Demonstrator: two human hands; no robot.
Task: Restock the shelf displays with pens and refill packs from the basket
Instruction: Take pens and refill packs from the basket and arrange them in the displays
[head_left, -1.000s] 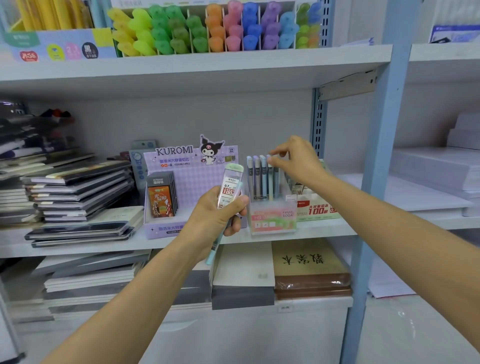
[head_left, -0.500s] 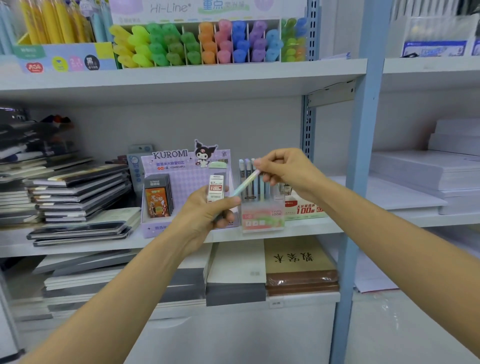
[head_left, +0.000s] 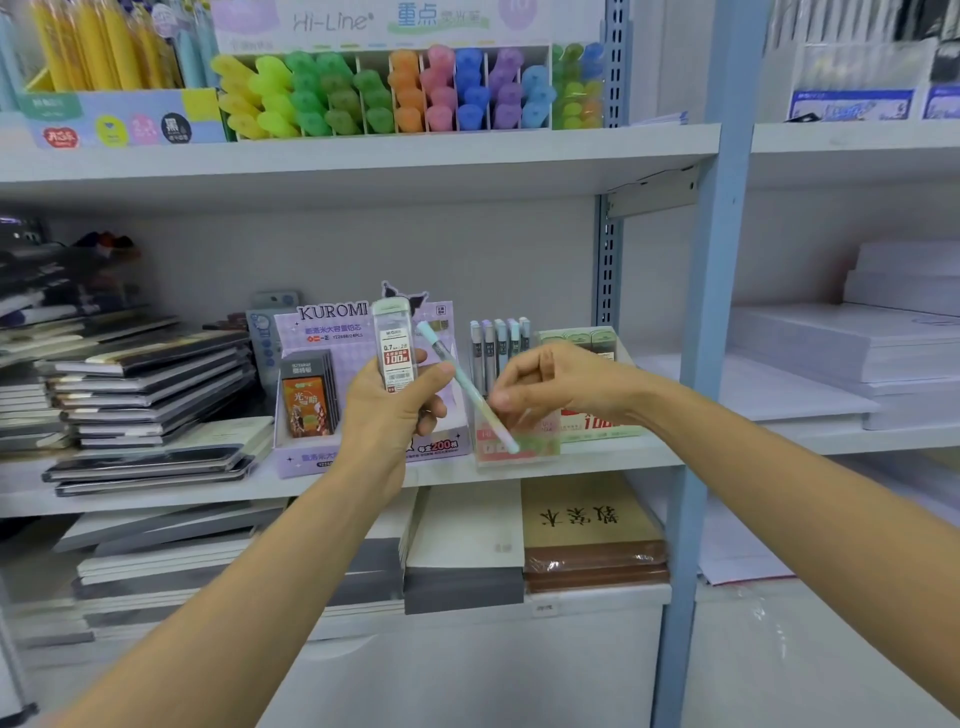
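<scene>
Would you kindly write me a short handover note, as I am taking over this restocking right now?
Left hand: grips one refill pack, upright, before the Kuromi display.
Right hand: pinches a pastel pen, slanted, between both hands.
Clear pen box on the middle shelf holds several upright pens; basket out of view.
Done: neither item shelved yet.
Left: pen into the box, pack into its matching display.

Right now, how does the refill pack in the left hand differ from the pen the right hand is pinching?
The refill pack is a flat clear case with a printed label; the pen is a slim pastel stick. The refill pack stands upright in the left hand; the pen slants down toward the right hand. Both are held up, neither yet shelved.
</scene>
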